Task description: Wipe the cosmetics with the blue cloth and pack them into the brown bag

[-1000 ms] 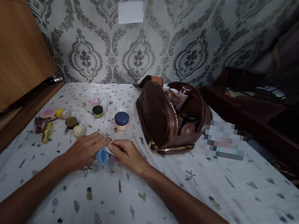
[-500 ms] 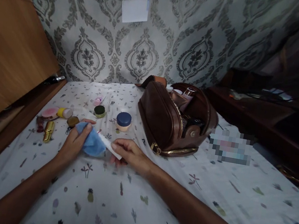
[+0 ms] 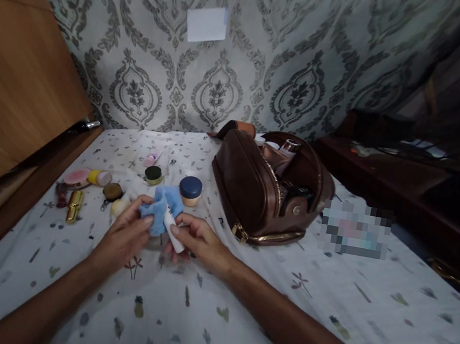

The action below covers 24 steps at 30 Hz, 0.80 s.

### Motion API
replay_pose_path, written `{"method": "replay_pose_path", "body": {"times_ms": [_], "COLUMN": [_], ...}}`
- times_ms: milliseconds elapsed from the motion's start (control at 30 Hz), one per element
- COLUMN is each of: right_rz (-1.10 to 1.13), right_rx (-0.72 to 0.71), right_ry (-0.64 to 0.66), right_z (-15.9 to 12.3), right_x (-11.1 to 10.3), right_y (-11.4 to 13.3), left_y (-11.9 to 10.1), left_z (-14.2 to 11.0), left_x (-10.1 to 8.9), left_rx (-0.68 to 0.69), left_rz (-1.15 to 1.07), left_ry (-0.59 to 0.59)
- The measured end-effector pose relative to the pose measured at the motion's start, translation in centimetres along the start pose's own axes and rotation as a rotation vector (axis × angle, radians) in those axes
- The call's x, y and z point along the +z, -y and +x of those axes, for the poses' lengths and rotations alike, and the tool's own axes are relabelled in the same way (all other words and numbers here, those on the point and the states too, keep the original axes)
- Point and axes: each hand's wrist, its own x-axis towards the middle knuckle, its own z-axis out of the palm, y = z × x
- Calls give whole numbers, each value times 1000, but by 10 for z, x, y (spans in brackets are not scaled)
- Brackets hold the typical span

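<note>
In my right hand (image 3: 200, 241) is a slim white tube (image 3: 173, 230), pinched between thumb and fingers and tilted toward the left. My left hand (image 3: 126, 231) grips a blue cloth (image 3: 161, 207), which lies against the upper end of the tube. Just behind the cloth stands a round jar with a dark blue lid (image 3: 190, 189). A smaller dark-lidded jar (image 3: 152, 174) sits farther back. Beside my left hand are a brown round pot (image 3: 112, 191) and a pale yellowish item (image 3: 118, 207), partly hidden by the fingers.
An open brown toiletry bag (image 3: 250, 181) filled with cosmetics stands to the right. At left lie a gold tube (image 3: 74, 206), a pink compact (image 3: 77, 176) and a yellow-banded bottle (image 3: 99, 177). A wooden panel (image 3: 17, 87) borders the left; a patterned wall rises behind.
My left hand has moved right, bringing the blue cloth up against the white tube. The tube now points more steeply upward, and the pale yellowish item has come into view.
</note>
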Motion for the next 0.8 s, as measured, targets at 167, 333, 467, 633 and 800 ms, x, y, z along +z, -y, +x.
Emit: {"method": "replay_pose_path", "body": {"times_ms": [167,333,467,633,800], "right_rz": [10,20,23,19,37], "right_rx": [30,70,126,73,74], "right_ry": [90,147,188,145,81], "right_z": [2,0,-1,0,3], "right_x": [0,2,3,4,7], "right_y": [-5,-8,-7,-7,-13], "left_y": [8,8,15,21,21], "left_z": [0,0,2,6,8], "left_x": [-6,-5,-10,-13,-8], "left_rx": [20,49,45,70,83], "left_rz": [136,291,264,221,203], "left_ry": [-63,-138,-234,-245,-248]}}
